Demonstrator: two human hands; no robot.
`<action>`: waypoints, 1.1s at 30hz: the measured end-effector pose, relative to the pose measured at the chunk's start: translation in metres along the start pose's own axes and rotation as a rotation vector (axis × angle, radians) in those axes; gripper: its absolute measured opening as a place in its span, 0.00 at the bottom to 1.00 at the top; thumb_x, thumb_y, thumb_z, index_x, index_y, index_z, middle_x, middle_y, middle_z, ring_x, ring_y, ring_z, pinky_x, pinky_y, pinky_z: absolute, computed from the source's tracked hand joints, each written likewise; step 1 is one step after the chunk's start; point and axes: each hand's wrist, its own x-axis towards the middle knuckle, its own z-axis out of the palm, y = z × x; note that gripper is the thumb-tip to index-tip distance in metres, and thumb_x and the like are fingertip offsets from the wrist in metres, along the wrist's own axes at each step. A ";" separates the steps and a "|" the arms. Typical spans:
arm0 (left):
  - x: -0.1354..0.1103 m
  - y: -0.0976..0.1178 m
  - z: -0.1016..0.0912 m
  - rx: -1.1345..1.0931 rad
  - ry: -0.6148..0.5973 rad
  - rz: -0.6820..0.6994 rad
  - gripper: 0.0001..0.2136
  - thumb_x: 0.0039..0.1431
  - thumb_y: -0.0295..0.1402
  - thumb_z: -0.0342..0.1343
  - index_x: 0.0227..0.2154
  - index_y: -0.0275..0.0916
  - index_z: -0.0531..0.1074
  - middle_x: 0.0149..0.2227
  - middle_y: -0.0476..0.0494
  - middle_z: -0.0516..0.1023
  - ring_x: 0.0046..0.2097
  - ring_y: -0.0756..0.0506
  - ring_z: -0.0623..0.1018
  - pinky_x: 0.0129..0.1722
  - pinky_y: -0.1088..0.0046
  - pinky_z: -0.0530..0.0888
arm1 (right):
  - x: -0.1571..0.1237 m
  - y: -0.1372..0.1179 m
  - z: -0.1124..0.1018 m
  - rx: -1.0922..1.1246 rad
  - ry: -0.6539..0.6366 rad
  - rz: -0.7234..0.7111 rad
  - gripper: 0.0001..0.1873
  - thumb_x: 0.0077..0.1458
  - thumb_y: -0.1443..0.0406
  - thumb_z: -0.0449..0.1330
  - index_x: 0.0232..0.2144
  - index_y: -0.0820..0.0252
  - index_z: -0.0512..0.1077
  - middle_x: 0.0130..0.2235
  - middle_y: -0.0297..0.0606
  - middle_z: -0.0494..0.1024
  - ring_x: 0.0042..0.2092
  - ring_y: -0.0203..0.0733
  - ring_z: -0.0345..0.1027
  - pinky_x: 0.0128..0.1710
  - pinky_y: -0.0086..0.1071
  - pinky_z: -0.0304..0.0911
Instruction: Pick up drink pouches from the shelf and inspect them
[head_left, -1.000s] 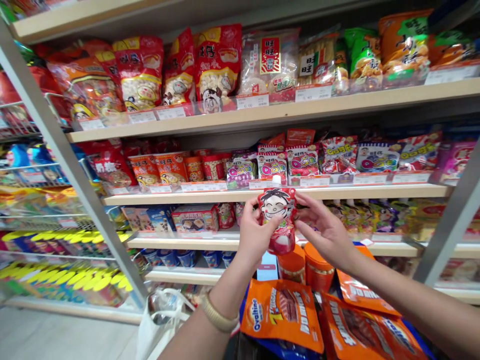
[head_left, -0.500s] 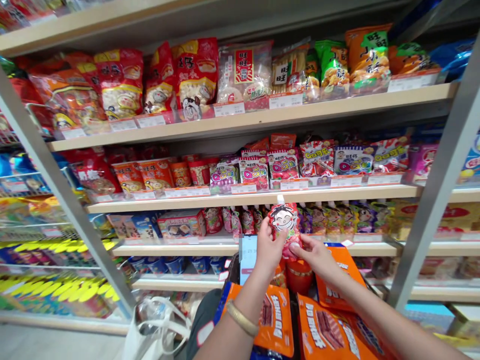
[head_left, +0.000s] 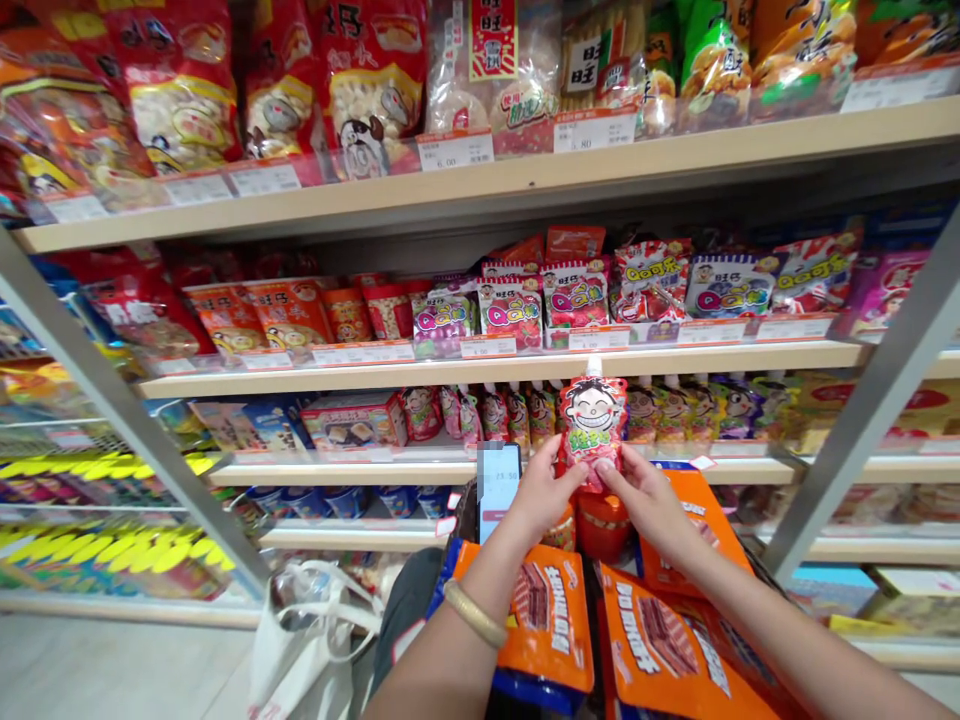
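Observation:
Between both hands stands a red jelly drink pouch (head_left: 594,420) with a cartoon face and a white spout at its top. My left hand (head_left: 546,492) grips its lower left side, thumb on the front. My right hand (head_left: 651,500) pinches the lower right side, the thumb also on the front. Under the hands, a dark basket (head_left: 466,520) holds orange snack bags (head_left: 551,620), another orange snack bag (head_left: 664,640) and a red jar (head_left: 602,525). A phone (head_left: 499,490) with a lit screen stands upright at the basket's far left.
A row of similar spouted pouches (head_left: 675,410) lines the shelf behind the hands. Above it, gummy candy bags (head_left: 510,310) sit on a wooden shelf edge (head_left: 345,378). A white tote bag (head_left: 307,640) is at lower left. Slanted grey posts (head_left: 127,410) flank the shelves.
The view has moved closer to the shelves. The pouch is more upright and faces me squarely. My left hand has slid from its upper side down to its lower left edge.

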 end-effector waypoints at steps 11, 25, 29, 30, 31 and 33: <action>-0.003 0.003 -0.001 -0.058 0.009 -0.027 0.20 0.45 0.27 0.65 0.44 0.34 0.72 0.47 0.36 0.78 0.48 0.41 0.77 0.52 0.62 0.72 | -0.007 0.003 0.001 0.016 -0.024 0.009 0.23 0.48 0.57 0.66 0.45 0.58 0.67 0.45 0.43 0.79 0.45 0.47 0.74 0.48 0.42 0.69; -0.004 0.007 0.003 -0.054 0.029 -0.009 0.20 0.43 0.26 0.66 0.43 0.34 0.73 0.46 0.38 0.79 0.47 0.42 0.78 0.54 0.59 0.70 | -0.007 0.000 0.003 -0.021 0.025 -0.047 0.23 0.47 0.55 0.66 0.43 0.57 0.67 0.43 0.42 0.79 0.44 0.46 0.74 0.46 0.40 0.69; -0.004 0.002 0.003 -0.096 0.044 -0.047 0.22 0.44 0.27 0.65 0.45 0.35 0.71 0.47 0.36 0.78 0.48 0.41 0.77 0.53 0.58 0.70 | -0.007 0.005 0.004 -0.029 0.081 -0.052 0.25 0.46 0.55 0.66 0.44 0.57 0.65 0.44 0.44 0.77 0.43 0.46 0.74 0.46 0.40 0.68; -0.004 0.000 0.003 -0.095 0.070 -0.054 0.23 0.44 0.27 0.65 0.46 0.35 0.70 0.48 0.35 0.77 0.48 0.40 0.77 0.53 0.58 0.71 | -0.007 0.007 0.004 -0.030 0.106 -0.056 0.26 0.46 0.56 0.67 0.45 0.57 0.64 0.44 0.43 0.77 0.43 0.45 0.73 0.46 0.40 0.68; -0.003 -0.002 0.003 -0.080 0.105 -0.050 0.24 0.44 0.27 0.65 0.47 0.36 0.69 0.49 0.34 0.76 0.48 0.40 0.77 0.52 0.59 0.71 | -0.007 0.009 0.004 -0.029 0.135 -0.062 0.26 0.46 0.56 0.67 0.45 0.56 0.63 0.44 0.43 0.76 0.43 0.45 0.73 0.45 0.40 0.68; -0.002 -0.005 0.004 -0.017 0.180 0.000 0.24 0.43 0.25 0.65 0.46 0.37 0.68 0.48 0.35 0.75 0.48 0.42 0.76 0.50 0.61 0.72 | -0.007 0.013 0.005 -0.034 0.187 -0.084 0.26 0.46 0.56 0.67 0.44 0.55 0.61 0.42 0.40 0.76 0.41 0.44 0.73 0.43 0.39 0.69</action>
